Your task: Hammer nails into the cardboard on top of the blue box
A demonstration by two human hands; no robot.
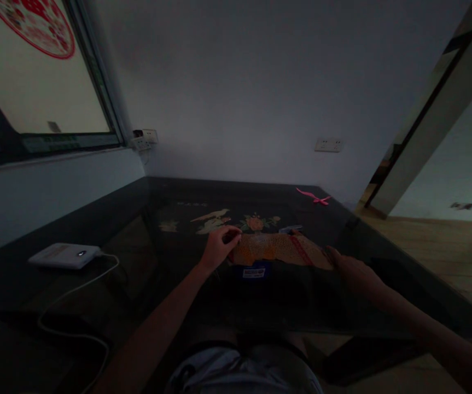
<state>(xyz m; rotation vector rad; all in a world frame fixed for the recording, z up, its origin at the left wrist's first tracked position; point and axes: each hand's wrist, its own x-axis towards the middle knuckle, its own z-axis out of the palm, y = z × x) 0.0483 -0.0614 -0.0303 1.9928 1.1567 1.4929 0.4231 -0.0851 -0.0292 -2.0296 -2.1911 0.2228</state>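
A brown, speckled sheet (pixel 279 249) with red bands stretches between my hands above the dark tabletop. What it is made of I cannot make out. My left hand (pixel 218 247) pinches its upper left corner between thumb and fingers. At the other end, my right hand (pixel 348 267) has its fingers closed on the sheet's right edge. Below the sheet's left half, a blue item (pixel 254 271) with a white label shows; the rest of it is covered. Behind the sheet lies a small greyish, shiny object (pixel 290 229), partly hidden.
A white power bank (pixel 66 255) with a white cable (pixel 75 289) lies at the left of the table (pixel 170 295). A pink ribbon (pixel 318 199) lies near the far right corner. The wall, with sockets (pixel 328 145), borders the far edge; a window stands at left.
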